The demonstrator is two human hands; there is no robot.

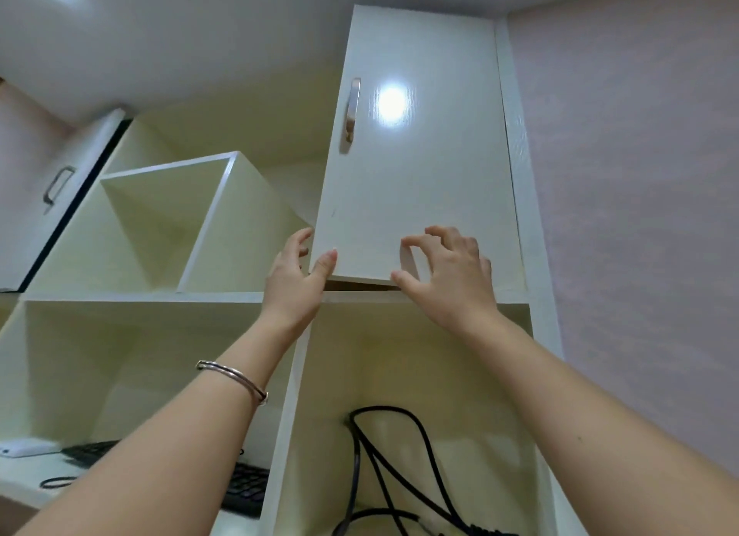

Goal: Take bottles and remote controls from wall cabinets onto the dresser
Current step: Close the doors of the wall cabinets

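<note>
From the head camera, the left hand [294, 279] pinches the lower left corner of the white cabinet door [416, 167], thumb on its face and fingers behind its edge. The right hand [448, 273] hovers spread wide at the door's bottom edge, fingertips touching it. The door stands slightly ajar. No bottle or remote shows; no writing is readable. Black cables [384, 467] lie in the open shelf below; a keyboard [244, 491] sits lower left.

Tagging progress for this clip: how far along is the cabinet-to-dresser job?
Early. Done: nothing visible; no bottle or remote control in view, no dresser either. In hand: the left hand grips the lower left corner of the white cabinet door, the right hand has fingers on its bottom edge; the door stands slightly ajar. Left: open it fully, take the items out, carry them over.
</note>
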